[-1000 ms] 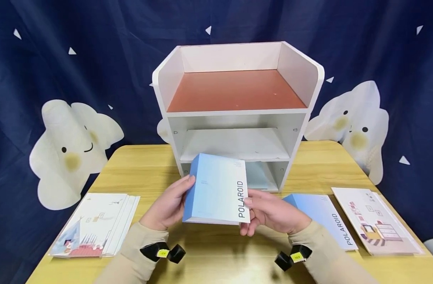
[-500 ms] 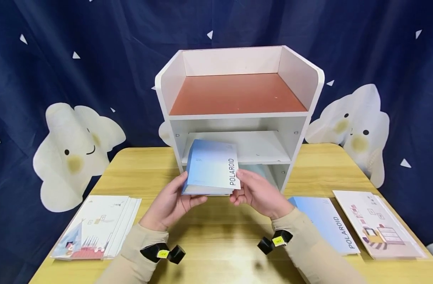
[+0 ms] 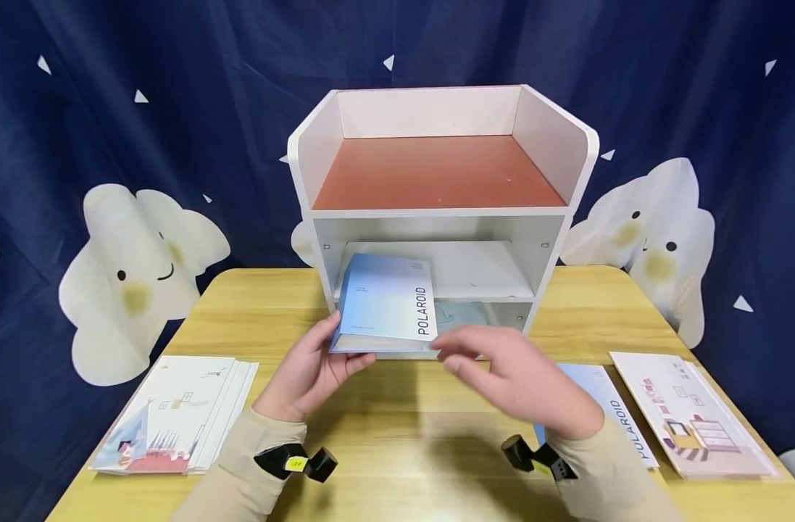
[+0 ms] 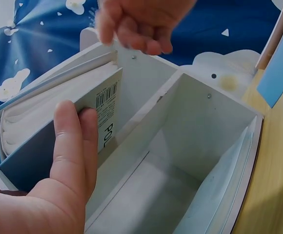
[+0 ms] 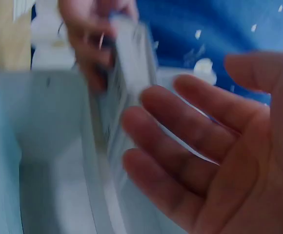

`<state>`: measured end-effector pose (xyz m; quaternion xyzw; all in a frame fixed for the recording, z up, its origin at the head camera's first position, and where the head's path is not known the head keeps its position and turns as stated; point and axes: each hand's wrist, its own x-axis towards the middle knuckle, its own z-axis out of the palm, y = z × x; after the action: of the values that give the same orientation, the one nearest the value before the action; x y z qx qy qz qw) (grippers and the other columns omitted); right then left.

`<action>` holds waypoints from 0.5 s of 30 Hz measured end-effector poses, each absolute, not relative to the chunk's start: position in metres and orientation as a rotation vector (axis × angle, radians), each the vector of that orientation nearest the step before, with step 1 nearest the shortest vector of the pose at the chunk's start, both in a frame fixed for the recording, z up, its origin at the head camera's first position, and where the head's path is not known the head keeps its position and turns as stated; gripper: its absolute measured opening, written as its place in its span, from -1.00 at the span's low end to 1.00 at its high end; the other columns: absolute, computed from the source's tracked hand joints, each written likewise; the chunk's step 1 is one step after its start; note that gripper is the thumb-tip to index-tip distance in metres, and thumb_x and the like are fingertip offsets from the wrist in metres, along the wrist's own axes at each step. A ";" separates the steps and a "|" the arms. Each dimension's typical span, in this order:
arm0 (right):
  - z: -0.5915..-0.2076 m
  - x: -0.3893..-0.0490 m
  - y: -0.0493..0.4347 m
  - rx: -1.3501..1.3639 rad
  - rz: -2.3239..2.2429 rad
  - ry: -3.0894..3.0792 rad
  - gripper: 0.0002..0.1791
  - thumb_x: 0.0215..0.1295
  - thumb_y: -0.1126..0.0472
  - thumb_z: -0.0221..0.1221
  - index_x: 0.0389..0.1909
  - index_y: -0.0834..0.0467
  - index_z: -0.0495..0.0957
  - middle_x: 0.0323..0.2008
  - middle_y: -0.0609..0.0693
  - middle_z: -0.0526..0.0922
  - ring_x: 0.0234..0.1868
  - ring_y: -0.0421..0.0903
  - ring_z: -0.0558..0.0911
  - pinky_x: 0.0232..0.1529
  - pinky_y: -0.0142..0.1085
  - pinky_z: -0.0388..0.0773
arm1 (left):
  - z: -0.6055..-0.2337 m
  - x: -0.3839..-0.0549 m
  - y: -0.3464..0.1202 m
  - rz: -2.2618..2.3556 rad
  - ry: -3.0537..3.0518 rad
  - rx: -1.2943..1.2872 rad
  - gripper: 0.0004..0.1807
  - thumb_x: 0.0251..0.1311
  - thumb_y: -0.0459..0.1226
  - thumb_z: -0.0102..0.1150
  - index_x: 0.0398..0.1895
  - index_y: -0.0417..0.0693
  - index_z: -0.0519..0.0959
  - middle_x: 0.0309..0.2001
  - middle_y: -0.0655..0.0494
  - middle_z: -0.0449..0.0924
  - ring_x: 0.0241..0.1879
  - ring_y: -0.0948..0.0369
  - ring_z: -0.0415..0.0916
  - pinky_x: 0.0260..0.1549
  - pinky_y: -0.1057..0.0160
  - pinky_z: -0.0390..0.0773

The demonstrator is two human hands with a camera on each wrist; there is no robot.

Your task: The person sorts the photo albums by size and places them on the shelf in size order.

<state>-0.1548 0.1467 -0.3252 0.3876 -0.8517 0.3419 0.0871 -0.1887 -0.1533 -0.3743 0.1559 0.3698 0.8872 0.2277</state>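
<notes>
A blue-and-white photo album (image 3: 387, 297) marked POLAROID lies partly inside the middle compartment of the white shelf unit (image 3: 439, 212), its near edge sticking out. My left hand (image 3: 309, 377) grips the album's left near corner; the left wrist view shows fingers (image 4: 66, 141) along one cover and the page edges facing out. Close to the album's right near corner is my right hand (image 3: 514, 373), apart from it, its fingers extended and loosely bent in the right wrist view, holding nothing.
Another POLAROID album (image 3: 609, 406) lies on the table (image 3: 384, 449) at the right, beside illustrated booklets (image 3: 691, 420). More booklets (image 3: 169, 420) are stacked at the left. A pale blue item (image 3: 462, 314) lies in the shelf's bottom compartment.
The album has moved forward and slightly left, from in front of the shelf into its middle compartment. My right hand has let go of it and drawn back to the right.
</notes>
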 end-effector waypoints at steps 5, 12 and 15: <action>-0.332 -0.141 0.128 1.373 0.788 -2.557 -0.50 0.56 -0.08 0.04 0.41 -0.01 0.43 0.31 -0.19 0.49 0.34 -0.17 0.43 0.32 -0.11 0.42 | -0.375 -0.188 -0.152 2.423 1.037 0.441 -0.59 0.66 -0.11 -0.33 0.32 -0.01 0.42 0.07 -0.10 0.64 0.00 0.04 0.63 -0.01 0.11 0.66; -0.345 -0.150 0.112 1.373 0.867 -2.490 -0.39 0.54 -0.06 0.08 0.49 0.10 0.30 0.39 -0.12 0.41 0.40 -0.14 0.36 0.38 -0.11 0.34 | -0.378 -0.191 -0.153 2.406 0.989 0.504 -0.55 0.67 -0.10 -0.40 0.43 -0.06 0.27 0.15 -0.18 0.59 0.11 -0.04 0.60 0.00 0.11 0.65; -0.349 -0.158 0.108 1.322 0.917 -2.484 -0.35 0.51 0.00 0.13 0.52 0.10 0.25 0.42 -0.10 0.37 0.41 -0.12 0.35 0.39 -0.09 0.33 | -0.379 -0.193 -0.154 2.417 0.952 0.524 -0.53 0.67 -0.10 -0.42 0.48 -0.07 0.18 0.20 -0.24 0.54 0.15 -0.06 0.57 0.00 0.11 0.65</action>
<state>-0.1577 0.1078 -0.3495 0.4448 -0.8359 0.3085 0.0910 -0.1927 -0.1536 -0.3788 0.1918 0.3485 0.8847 0.2431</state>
